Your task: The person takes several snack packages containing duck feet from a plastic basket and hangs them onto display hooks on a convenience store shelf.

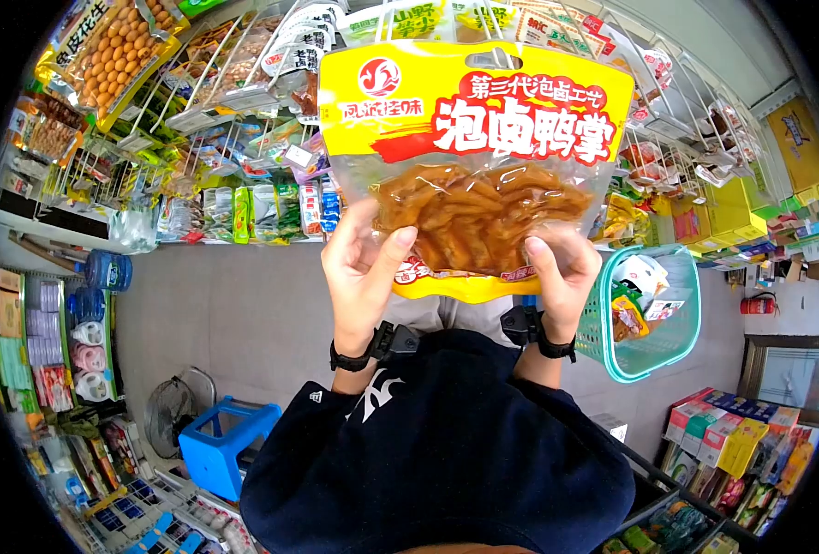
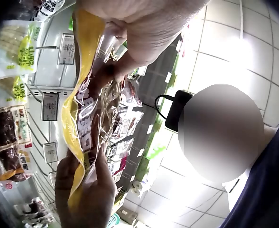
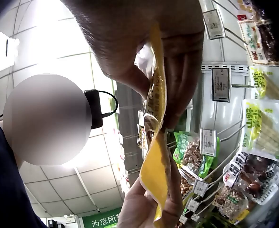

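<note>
Yellow and clear plastic food bag (image 1: pixel 478 185), nearest item, is sitting up front in both hands, above the forearms. Printed face is pointing back at the head camera; slotted header is aiming at the racks, bottom seal toward the torso. Long axis is running left to right, dipping slightly at the right end. Both wrist views are catching it edge-on, film rippling. Brown contents are showing through the clear middle.

Left hand (image 1: pixel 365 268) is gripping the lower left corner, thumb on the front, fingers bending in behind, closed down to the bag's thickness. Right hand (image 1: pixel 566 272) is mirroring that at the lower right corner. Exact fingertip contact behind the film: can't tell.

Black wrist cameras are riding on both wrists, left unit (image 1: pixel 395 341), right unit (image 1: pixel 522 325). Dark sweatshirt (image 1: pixel 437 434) is filling the lower middle.

Further out, teal basket (image 1: pixel 651 346) is standing on the floor (image 1: pixel 229 295), right of the right hand, holding some packs. Blue stool (image 1: pixel 229 443) is standing left of the person, a fan (image 1: pixel 171 414) just beside it. Wire racks (image 1: pixel 234 92) of packaged snacks are lining the far side, behind the bag.
</note>
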